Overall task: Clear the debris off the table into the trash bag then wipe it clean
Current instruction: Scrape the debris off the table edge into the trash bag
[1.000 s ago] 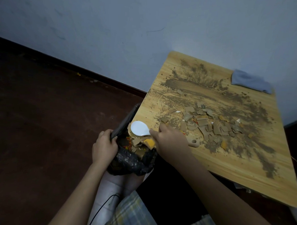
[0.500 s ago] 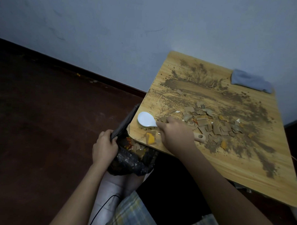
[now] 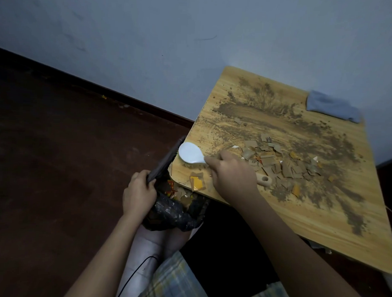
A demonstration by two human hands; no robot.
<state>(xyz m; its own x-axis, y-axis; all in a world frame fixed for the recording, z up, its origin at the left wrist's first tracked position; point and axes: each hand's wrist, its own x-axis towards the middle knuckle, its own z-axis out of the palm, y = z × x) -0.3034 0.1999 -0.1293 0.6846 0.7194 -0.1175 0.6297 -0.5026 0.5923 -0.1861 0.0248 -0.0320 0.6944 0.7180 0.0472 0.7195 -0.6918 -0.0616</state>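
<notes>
Since a second ago the right hand [image 3: 233, 175] has carried the brush [image 3: 191, 153] from the near-left table corner, where its white head hung over the bag, back onto the tabletop, a little farther along the left edge.

From the head camera, that hand grips the brush's wooden handle with the fingers curled round it; the hand covers most of the handle, and only the holed end pokes out to the right of the hand. The bristles lie under the white head and are barely visible.

The left hand [image 3: 139, 192] pinches the rim of the black trash bag [image 3: 172, 213], holding its mouth against the table's near-left corner. A dark flat edge rises from that hand along the table side; whether it is bag or something stiffer is hard to tell. Scraps, orange and brown, show inside the bag's mouth, the rest lost in shadow.

On the wooden table [image 3: 321, 228] a heap of brown paper scraps [image 3: 283, 164] lies right of the brush hand, with brown dirt [image 3: 269, 113] smeared across the far half and trailing toward the near right. An orange scrap [image 3: 197, 181] sits near the corner, just beside the wrist. A grey cloth [image 3: 332, 105] rests at the far-right edge. The table's near-right corner is cut off by the frame.
</notes>
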